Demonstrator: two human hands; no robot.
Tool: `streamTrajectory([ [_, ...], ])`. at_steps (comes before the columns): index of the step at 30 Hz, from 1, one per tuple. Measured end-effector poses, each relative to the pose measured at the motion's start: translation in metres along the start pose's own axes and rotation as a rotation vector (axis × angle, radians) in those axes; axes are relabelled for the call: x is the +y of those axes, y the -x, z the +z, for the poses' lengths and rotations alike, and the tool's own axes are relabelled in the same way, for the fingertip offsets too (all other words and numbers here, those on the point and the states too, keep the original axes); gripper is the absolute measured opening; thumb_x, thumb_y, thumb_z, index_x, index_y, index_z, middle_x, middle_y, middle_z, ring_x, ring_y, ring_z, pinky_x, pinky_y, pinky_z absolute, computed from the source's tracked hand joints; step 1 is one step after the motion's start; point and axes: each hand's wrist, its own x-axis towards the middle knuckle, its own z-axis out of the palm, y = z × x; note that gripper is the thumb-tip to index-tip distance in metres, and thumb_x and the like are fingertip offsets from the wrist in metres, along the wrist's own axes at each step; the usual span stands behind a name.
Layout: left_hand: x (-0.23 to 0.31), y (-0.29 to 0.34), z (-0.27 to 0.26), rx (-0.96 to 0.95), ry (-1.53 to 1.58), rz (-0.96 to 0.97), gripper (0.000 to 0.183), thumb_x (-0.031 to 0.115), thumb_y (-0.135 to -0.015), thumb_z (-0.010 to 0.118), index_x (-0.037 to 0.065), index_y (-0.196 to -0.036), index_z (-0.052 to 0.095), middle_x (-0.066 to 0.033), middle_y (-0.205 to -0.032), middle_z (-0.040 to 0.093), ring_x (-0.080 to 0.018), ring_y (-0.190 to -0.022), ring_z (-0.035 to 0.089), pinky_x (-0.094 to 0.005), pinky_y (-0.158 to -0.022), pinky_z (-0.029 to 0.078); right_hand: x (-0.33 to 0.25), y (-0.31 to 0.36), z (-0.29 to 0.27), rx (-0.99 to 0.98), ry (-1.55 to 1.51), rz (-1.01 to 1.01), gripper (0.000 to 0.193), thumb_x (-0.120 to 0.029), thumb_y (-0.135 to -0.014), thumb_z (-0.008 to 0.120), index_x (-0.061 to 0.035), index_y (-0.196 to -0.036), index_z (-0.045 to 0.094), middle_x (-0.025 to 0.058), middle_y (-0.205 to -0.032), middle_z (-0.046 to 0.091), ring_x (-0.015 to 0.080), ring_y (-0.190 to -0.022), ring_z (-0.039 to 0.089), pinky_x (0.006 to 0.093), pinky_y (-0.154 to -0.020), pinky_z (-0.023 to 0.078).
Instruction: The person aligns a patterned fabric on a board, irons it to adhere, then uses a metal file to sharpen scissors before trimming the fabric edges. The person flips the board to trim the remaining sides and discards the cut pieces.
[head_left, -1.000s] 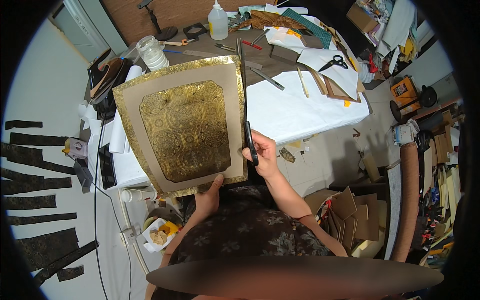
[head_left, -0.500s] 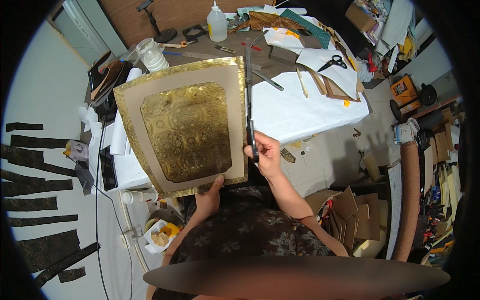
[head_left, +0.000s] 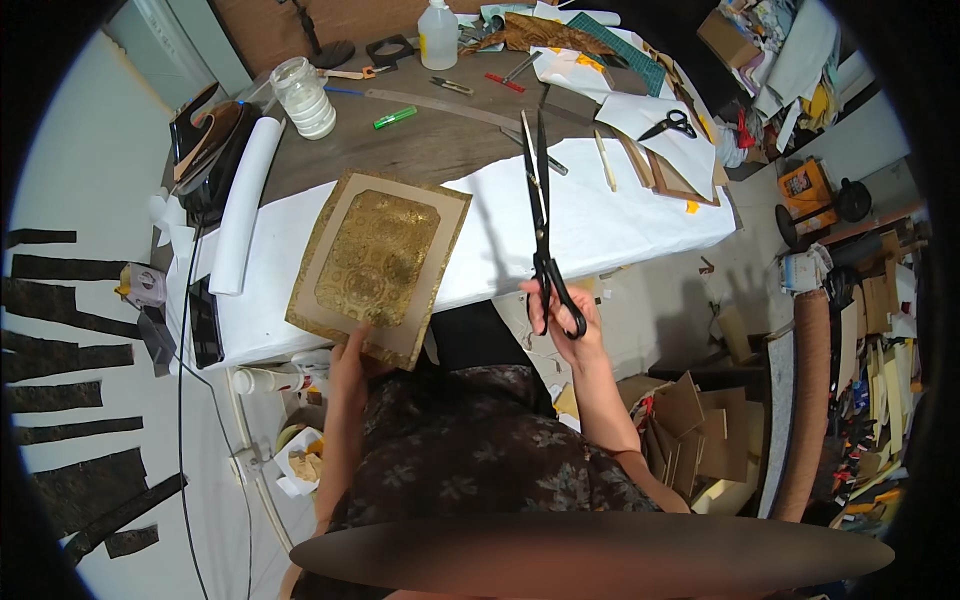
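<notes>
A panel with gold patterned brocade in its middle [head_left: 382, 255], a plain tan frame around it and a gold edge is tilted over the near part of the table. Its lower edge is pinched in my left hand [head_left: 350, 368], thumb on top; the fingers beneath are hidden. To the right, my right hand [head_left: 578, 328] grips long black scissors [head_left: 542, 262] by their handle loops. The blades point away from me, slightly parted, with nothing between them. Panel and scissors are apart. White paper [head_left: 610, 200] covers the near side of the table.
A glass jar [head_left: 303, 100], a white paper roll [head_left: 246, 205], a green marker [head_left: 395, 117] and a squeeze bottle [head_left: 437, 38] stand or lie on the table. Other black scissors [head_left: 668, 125] rest at the right. Cardboard pieces [head_left: 695, 430] fill a box below.
The panel has moved down and away from the scissors, uncovering the green marker and paper. My right hand has swung right with the scissors, whose blades now show apart.
</notes>
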Motion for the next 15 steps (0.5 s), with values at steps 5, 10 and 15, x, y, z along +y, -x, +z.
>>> streamTrajectory([
  [5,0.047,0.038,-0.023,0.265,-0.449,0.551,0.039,0.028,-0.101,0.06,0.003,-0.071,0.059,0.0013,-0.062,0.058,-0.0057,-0.062,0.057,-0.0217,-0.051,0.041,-0.002,0.013,0.017,-0.113,-0.065,0.142,0.085,-0.053,-0.071,0.081,0.0152,-0.118,0.062,0.0095,-0.079,0.061,0.0169,-0.068,0.061,0.0262,-0.059,0.045],
  [10,0.098,0.066,0.071,-0.167,-0.515,1.27,0.031,-0.006,-0.077,0.075,-0.001,-0.107,0.067,-0.0115,-0.107,0.061,-0.0165,-0.082,0.062,-0.0278,-0.076,0.05,0.009,0.009,0.034,-0.353,0.015,0.176,0.074,-0.041,-0.07,0.084,0.0095,-0.12,0.064,0.0043,-0.088,0.06,0.0133,-0.074,0.059,0.0254,-0.065,0.044],
  [15,0.094,0.04,0.086,-0.306,-0.624,1.424,0.034,-0.006,-0.071,0.078,0.002,-0.104,0.071,-0.0119,-0.119,0.051,-0.0217,-0.101,0.054,-0.0322,-0.084,0.047,0.007,0.012,0.047,-0.406,0.118,0.159,0.067,-0.028,-0.068,0.086,0.0052,-0.123,0.065,0.0047,-0.093,0.057,0.0131,-0.076,0.057,0.0256,-0.068,0.044],
])
